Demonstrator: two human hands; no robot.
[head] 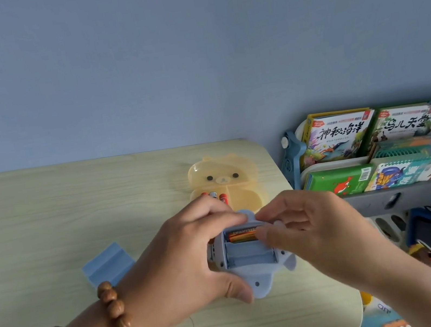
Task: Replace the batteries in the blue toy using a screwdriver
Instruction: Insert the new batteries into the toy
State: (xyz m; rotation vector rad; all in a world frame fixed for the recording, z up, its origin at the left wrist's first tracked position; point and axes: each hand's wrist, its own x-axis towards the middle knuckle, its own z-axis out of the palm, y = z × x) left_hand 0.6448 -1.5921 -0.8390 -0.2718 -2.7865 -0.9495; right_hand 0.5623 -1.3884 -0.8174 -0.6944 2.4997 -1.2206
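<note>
Gripped in the left hand point(195, 255) at about 5 o'clock on the pale wooden table point(73, 204): the blue toy point(250, 268), underside up, battery bay open. Left thumb curled under the toy's near edge, left fingers wrapped over its far edge. In the bay's far slot, at 12 o'clock within the opening, one orange-and-black battery point(242, 236) lying crosswise; near slots bare. Right hand point(301, 223) at 3 o'clock of the toy, fingers bent, thumb tip on the battery's right end and forefinger curled over the toy's far rim, pinching there. Blue cover point(108, 264) flat on the table at 9 o'clock of the toy, well apart from it. Yellow bear-shaped tray point(239, 176) at 12 o'clock, just beyond the left knuckles, with red-and-white spare batteries point(215, 196) in its left compartment, partly hidden by the fingers. Two brown bead bracelets point(124, 321) round the left wrist. Past the table's edge at 2 o'clock, a blue bookshelf point(293, 156) with picture books point(338, 137) facing out.
</note>
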